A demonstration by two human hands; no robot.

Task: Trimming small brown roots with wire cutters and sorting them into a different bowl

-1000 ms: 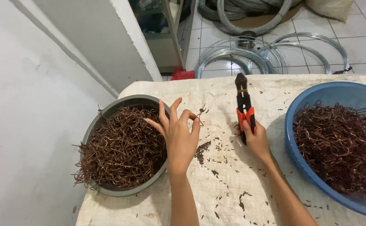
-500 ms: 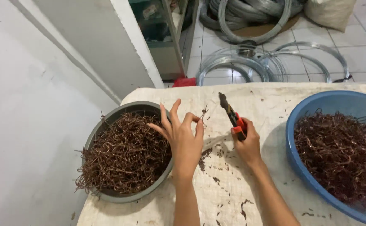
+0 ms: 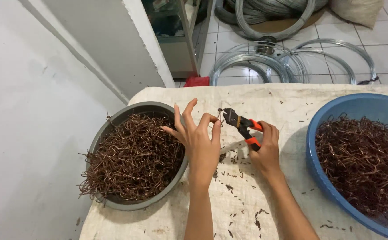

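Note:
My left hand hovers over the cloth-covered table, thumb and forefinger pinching a small brown wire hook, the other fingers spread. My right hand grips the orange-and-black handles of a pair of wire cutters, whose black jaws point left and meet the hook. A grey basin heaped with brown wire hooks sits just left of my left hand. A blue basin holding more brown wire pieces stands at the right.
The table is covered by a stained beige cloth strewn with small wire offcuts. A white wall runs along the left. Beyond the table, coils of grey wire lie on the tiled floor, by a cabinet.
My right hand swung the cutters from pointing away to pointing left at my left hand. My left hand closed thumb and forefinger on a wire hook and moved slightly right.

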